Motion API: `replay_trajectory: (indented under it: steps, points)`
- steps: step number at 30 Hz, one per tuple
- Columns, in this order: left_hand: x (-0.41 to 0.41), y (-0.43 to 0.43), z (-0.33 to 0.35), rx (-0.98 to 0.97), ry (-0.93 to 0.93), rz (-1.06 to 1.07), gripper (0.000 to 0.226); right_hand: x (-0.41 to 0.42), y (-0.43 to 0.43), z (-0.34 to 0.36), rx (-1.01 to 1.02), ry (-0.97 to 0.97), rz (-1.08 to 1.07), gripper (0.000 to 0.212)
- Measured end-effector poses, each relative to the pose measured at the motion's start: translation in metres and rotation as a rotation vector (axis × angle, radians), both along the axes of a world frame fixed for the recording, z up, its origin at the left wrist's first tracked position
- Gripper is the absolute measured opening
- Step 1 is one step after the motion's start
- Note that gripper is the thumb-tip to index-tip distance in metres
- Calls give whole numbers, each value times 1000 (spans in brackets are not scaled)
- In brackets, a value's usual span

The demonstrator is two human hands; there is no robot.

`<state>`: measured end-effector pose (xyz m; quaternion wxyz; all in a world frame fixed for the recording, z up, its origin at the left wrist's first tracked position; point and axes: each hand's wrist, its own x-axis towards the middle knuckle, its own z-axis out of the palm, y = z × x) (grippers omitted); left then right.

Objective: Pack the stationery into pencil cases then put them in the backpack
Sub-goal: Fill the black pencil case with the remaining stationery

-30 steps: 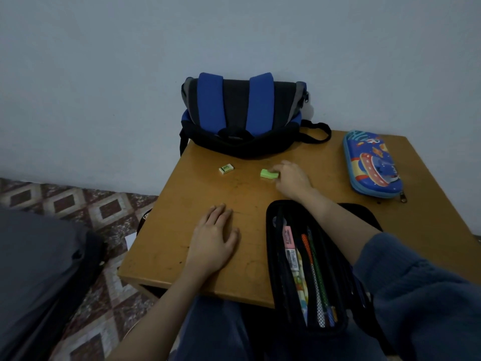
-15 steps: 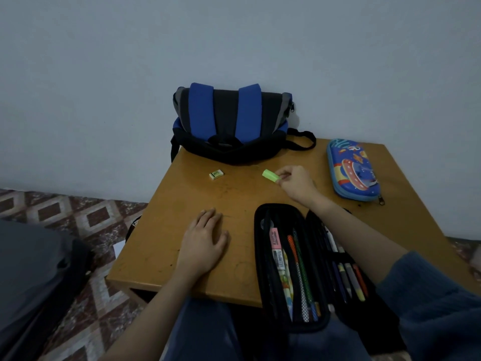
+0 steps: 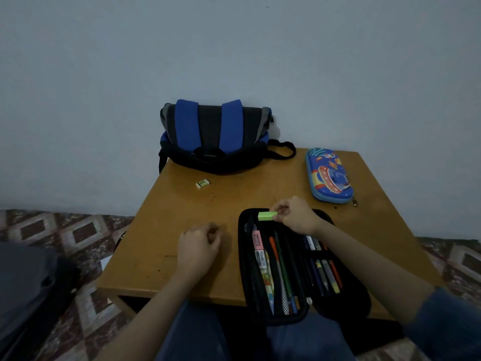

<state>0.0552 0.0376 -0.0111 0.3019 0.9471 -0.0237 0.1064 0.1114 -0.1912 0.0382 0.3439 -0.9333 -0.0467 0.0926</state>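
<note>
head view: our right hand's point(image 3: 294, 217) grip is pinching the green eraser point(image 3: 266, 215) right over the far end of the open black pencil case point(image 3: 242, 256). we'd drop it low into the gap above the pens so it doesn't bounce out. our left hand point(image 3: 199, 247) sits loosely curled on the worktop point(image 3: 161, 243), holding nothing, and could steady the case. the white eraser point(image 3: 202, 183) waits near the backpack point(image 3: 213, 136), the blue pencil case point(image 3: 329, 175) lies closed far right. patterned floor tiles point(image 3: 78, 230), plain wall.
</note>
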Motion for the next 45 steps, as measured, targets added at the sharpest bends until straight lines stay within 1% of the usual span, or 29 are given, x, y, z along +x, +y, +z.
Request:
replay_trajectory:
  steps: [2,3,6,9,12,14,17,21,26,29,32,34,39,42,45]
  points:
    - [-7,-20,6,-66,8,-31,12,-2,1,0,-24,0,11,22]
    - [-12,-30,8,-88,30,-43,13,-3,3,0,-38,-5,21,23]
    - [-19,-51,15,-101,97,-47,34,-4,6,1,-49,-29,40,23]
    - [-18,-61,22,-41,88,-25,40,-4,10,1,-61,-43,55,23]
    - [-15,-61,26,53,136,-31,27,-3,11,1,-97,-54,69,23]
    - [-14,-58,27,35,191,-23,17,-2,11,1,-113,-57,76,22]
    - [-15,-55,30,-50,238,-17,8,-2,11,0,-126,-44,86,18]
    - [-16,-57,31,-120,223,-39,11,-4,16,-6,-67,-53,81,15]
    - [-15,-57,31,-126,182,-59,20,-9,27,-15,22,-76,59,19]
    - [-14,-52,30,-154,138,-69,19,-9,25,-16,48,-93,30,27]
    - [-9,-47,28,-49,53,-121,20,-8,22,-12,-64,-39,43,31]
    - [-3,-44,26,40,45,-193,28,-8,23,-10,-130,33,69,34]
    - [4,-39,23,230,146,-349,52,-5,22,-4,-147,107,108,28]
    - [4,-35,20,308,182,-381,57,-3,22,-1,-185,133,145,23]
    - [3,-35,19,325,201,-377,58,-3,22,1,-204,150,167,24]
